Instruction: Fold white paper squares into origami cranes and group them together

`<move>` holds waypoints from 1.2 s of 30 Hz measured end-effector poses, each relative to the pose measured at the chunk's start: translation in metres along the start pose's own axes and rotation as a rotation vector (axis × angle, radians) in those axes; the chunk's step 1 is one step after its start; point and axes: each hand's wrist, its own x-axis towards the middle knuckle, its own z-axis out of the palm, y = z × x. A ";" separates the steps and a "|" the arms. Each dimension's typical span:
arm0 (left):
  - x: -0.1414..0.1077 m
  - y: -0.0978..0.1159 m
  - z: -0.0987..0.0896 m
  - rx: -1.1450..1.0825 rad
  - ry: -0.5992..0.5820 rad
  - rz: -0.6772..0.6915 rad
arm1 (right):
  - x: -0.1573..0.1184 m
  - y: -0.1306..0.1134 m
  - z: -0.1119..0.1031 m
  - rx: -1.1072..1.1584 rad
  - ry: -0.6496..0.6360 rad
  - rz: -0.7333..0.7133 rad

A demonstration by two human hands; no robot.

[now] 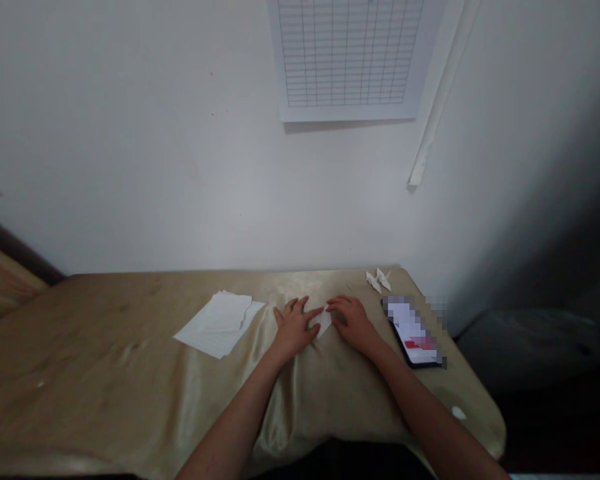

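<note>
A small folded piece of white paper (323, 323) lies on the cloth-covered table between my two hands. My left hand (296, 325) rests palm down with spread fingers; its index finger and thumb touch the paper's left side. On the opposite side, my right hand (352, 319) has bent fingers at the paper's top corner and its thumb by the right edge. The fingertips partly cover the paper. Left of my left hand is a fanned stack of white paper sheets (215, 327). Two small folded paper cranes (379, 280) stand at the back right.
A phone (414, 333) with a lit, partly blurred screen lies right of my right hand. Its tan table cover (105, 360) has wrinkles near my left forearm. Behind the table rises a white wall (180, 167) with a printed grid sheet (350, 60). A small white scrap (459, 413) lies near the right corner.
</note>
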 end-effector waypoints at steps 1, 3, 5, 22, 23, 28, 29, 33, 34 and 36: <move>0.000 0.000 0.000 -0.007 0.015 -0.010 | 0.000 0.000 0.000 0.008 -0.018 -0.007; 0.001 0.000 -0.001 -0.020 0.059 -0.027 | -0.001 0.000 0.001 0.017 -0.045 -0.013; 0.002 0.000 -0.002 -0.028 0.100 -0.030 | -0.001 0.000 0.001 0.008 -0.056 -0.017; 0.001 0.000 -0.005 -0.006 0.129 0.061 | -0.005 -0.009 -0.007 -0.180 -0.034 -0.086; 0.001 0.000 -0.004 -0.006 0.131 0.075 | -0.005 -0.009 -0.007 -0.182 -0.038 -0.094; 0.001 -0.002 -0.002 -0.021 0.125 0.101 | -0.004 -0.010 -0.007 -0.205 -0.040 -0.132; 0.001 -0.002 -0.001 -0.022 0.130 0.100 | -0.004 -0.010 -0.006 -0.208 -0.037 -0.137; 0.001 -0.003 -0.001 -0.029 0.142 0.111 | -0.004 -0.010 -0.006 -0.195 -0.028 -0.157; 0.001 -0.003 -0.001 -0.030 0.140 0.111 | -0.004 -0.010 -0.005 -0.190 -0.028 -0.158; 0.001 -0.003 -0.001 -0.026 0.134 0.107 | -0.004 -0.011 -0.005 -0.187 -0.027 -0.155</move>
